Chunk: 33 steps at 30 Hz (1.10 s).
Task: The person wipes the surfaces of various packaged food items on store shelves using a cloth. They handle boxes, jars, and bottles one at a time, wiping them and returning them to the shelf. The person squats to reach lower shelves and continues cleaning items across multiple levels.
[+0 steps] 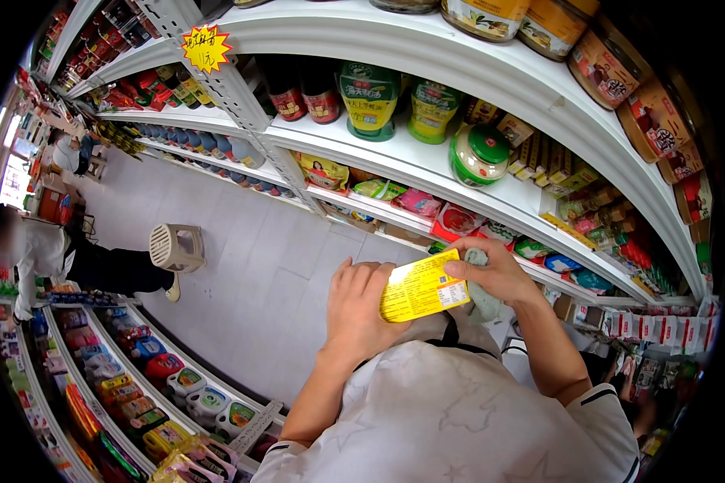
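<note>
A yellow cardboard box (420,296) with printed text and a code is held in front of my body. My left hand (359,302) grips its left end, fingers over the top edge. At the other end my right hand (495,271) pinches the box with its thumb on the printed face. A grey-green cloth (486,302) hangs from the same right hand. Ahead on the white shelf (411,160) stand green-and-yellow squeeze bottles (370,102) and a jar with a green lid (480,154). To their right, several small yellow boxes (544,163) are lined up.
A beige plastic stool (178,247) stands on the grey tiled floor (266,284). Beyond it a person (66,253) reaches towards the opposite shelf, which holds detergent bottles (205,401). Glass jars (607,60) line the upper shelf edge. Bagged goods (420,202) fill a lower shelf.
</note>
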Each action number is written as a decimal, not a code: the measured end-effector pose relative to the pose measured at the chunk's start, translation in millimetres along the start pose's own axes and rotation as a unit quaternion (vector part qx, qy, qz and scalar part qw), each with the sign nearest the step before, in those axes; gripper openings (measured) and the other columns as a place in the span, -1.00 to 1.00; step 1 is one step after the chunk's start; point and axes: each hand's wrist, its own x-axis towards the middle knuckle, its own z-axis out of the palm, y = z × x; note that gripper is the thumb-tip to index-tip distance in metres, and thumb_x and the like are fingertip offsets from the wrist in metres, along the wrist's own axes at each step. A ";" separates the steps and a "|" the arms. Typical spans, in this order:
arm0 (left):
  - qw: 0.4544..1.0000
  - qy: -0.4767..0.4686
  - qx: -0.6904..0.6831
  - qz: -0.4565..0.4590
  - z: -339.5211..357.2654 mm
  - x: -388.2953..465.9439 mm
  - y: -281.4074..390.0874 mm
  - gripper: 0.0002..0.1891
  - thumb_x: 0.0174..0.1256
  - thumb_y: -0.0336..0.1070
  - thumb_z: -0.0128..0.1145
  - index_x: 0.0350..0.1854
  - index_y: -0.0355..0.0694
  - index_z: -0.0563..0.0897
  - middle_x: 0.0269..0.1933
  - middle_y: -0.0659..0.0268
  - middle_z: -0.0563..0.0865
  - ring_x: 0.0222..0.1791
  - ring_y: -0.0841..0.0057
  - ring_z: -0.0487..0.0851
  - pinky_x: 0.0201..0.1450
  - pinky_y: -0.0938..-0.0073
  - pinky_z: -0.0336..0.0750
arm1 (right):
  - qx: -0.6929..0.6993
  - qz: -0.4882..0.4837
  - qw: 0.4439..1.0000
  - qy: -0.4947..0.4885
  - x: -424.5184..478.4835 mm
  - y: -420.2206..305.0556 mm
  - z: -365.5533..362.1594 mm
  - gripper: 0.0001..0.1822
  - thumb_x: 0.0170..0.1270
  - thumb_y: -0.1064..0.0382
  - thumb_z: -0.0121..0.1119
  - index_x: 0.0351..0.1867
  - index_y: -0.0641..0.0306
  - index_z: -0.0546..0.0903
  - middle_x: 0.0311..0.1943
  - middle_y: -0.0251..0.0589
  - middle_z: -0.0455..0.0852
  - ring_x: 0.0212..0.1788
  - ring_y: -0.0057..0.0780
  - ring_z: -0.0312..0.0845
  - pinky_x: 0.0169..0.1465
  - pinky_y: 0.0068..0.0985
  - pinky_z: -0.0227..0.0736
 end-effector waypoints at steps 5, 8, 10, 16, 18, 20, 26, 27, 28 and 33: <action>0.999 0.046 0.028 0.007 -3.6 0.7 -2.7 -0.26 -0.40 -0.25 0.58 0.02 -0.19 0.55 -0.12 0.22 0.64 -0.07 0.17 0.60 0.28 -0.03 0.40 | -0.015 0.008 1.000 -0.026 -1.4 4.0 -2.8 -0.61 0.26 0.02 0.40 -0.11 0.32 0.68 -0.28 -0.38 0.69 -0.15 -0.70 0.51 -0.02 -0.62 0.45; 0.998 0.045 0.037 0.005 -5.8 1.4 -1.8 -0.25 -0.42 -0.25 0.58 0.01 -0.19 0.55 -0.12 0.22 0.65 -0.08 0.17 0.59 0.27 -0.02 0.40 | -0.024 0.007 0.999 -0.038 -3.3 -1.2 -0.2 -0.61 0.27 0.03 0.39 -0.10 0.33 0.67 -0.28 -0.39 0.70 -0.14 -0.71 0.51 0.00 -0.62 0.44; 0.999 0.035 0.036 -0.002 -5.9 1.1 -0.5 -0.25 -0.40 -0.22 0.59 0.02 -0.19 0.55 -0.09 0.21 0.64 -0.05 0.17 0.58 0.29 -0.04 0.37 | 0.015 -0.005 0.999 -0.036 -3.2 0.7 3.1 -0.61 0.27 0.04 0.39 -0.10 0.34 0.67 -0.26 -0.37 0.71 -0.15 -0.70 0.52 0.00 -0.62 0.44; 0.998 0.003 0.053 -0.018 -8.5 4.4 6.2 -0.21 -0.29 -0.10 0.61 0.11 -0.20 0.52 0.04 0.17 0.61 0.13 0.16 0.53 0.38 -0.10 0.24 | 0.007 -0.005 1.000 -0.023 -0.6 1.8 4.3 -0.68 0.25 0.20 0.39 -0.07 0.36 0.68 -0.17 -0.34 0.72 -0.10 -0.67 0.56 0.06 -0.62 0.45; 0.998 -0.004 0.065 -0.011 -8.9 6.7 9.8 -0.19 -0.27 -0.08 0.60 0.14 -0.20 0.52 0.06 0.17 0.61 0.17 0.17 0.52 0.40 -0.11 0.22 | 0.007 -0.009 1.000 -0.020 0.8 5.8 6.7 -0.69 0.25 0.20 0.38 -0.08 0.36 0.68 -0.18 -0.34 0.72 -0.10 -0.66 0.55 0.06 -0.62 0.45; 0.997 -0.014 0.076 0.003 -7.7 9.1 12.1 -0.18 -0.26 -0.09 0.59 0.17 -0.20 0.52 0.06 0.19 0.62 0.16 0.20 0.54 0.41 -0.09 0.23 | 0.010 -0.016 1.000 -0.017 1.1 11.2 9.2 -0.67 0.25 0.14 0.39 -0.11 0.36 0.69 -0.19 -0.34 0.73 -0.12 -0.66 0.55 0.04 -0.61 0.45; 0.999 -0.004 0.035 0.009 -9.0 8.3 9.3 -0.26 -0.27 -0.17 0.57 0.12 -0.17 0.58 -0.05 0.27 0.67 -0.02 0.33 0.64 0.39 -0.06 0.32 | -0.043 -0.010 0.998 -0.039 0.7 3.5 0.5 -0.62 0.25 0.05 0.40 -0.11 0.35 0.69 -0.21 -0.33 0.73 -0.15 -0.66 0.54 0.01 -0.60 0.45; 0.999 -0.009 0.038 0.013 -9.2 8.9 10.1 -0.27 -0.27 -0.17 0.57 0.11 -0.16 0.59 -0.05 0.28 0.68 -0.03 0.34 0.65 0.38 -0.06 0.32 | -0.039 -0.016 0.999 -0.034 1.0 4.7 -2.6 -0.63 0.25 0.07 0.39 -0.11 0.35 0.69 -0.21 -0.33 0.73 -0.15 -0.66 0.54 0.00 -0.60 0.45; 0.999 -0.013 0.040 0.018 -10.1 10.1 11.5 -0.28 -0.27 -0.18 0.56 0.10 -0.16 0.59 -0.06 0.28 0.68 -0.04 0.35 0.65 0.38 -0.07 0.32 | -0.035 -0.021 0.999 -0.030 0.8 5.5 -4.2 -0.64 0.25 0.08 0.39 -0.10 0.34 0.69 -0.21 -0.33 0.73 -0.14 -0.67 0.54 0.00 -0.60 0.45; 0.996 -0.055 0.035 0.056 -7.9 17.5 21.8 -0.25 -0.23 -0.14 0.56 0.15 -0.15 0.58 -0.01 0.31 0.67 0.01 0.39 0.63 0.40 -0.10 0.28 | 0.003 -0.012 1.000 -0.027 -4.2 -0.1 -8.9 -0.68 0.24 0.17 0.40 -0.08 0.33 0.69 -0.21 -0.33 0.72 -0.13 -0.69 0.55 -0.03 -0.62 0.46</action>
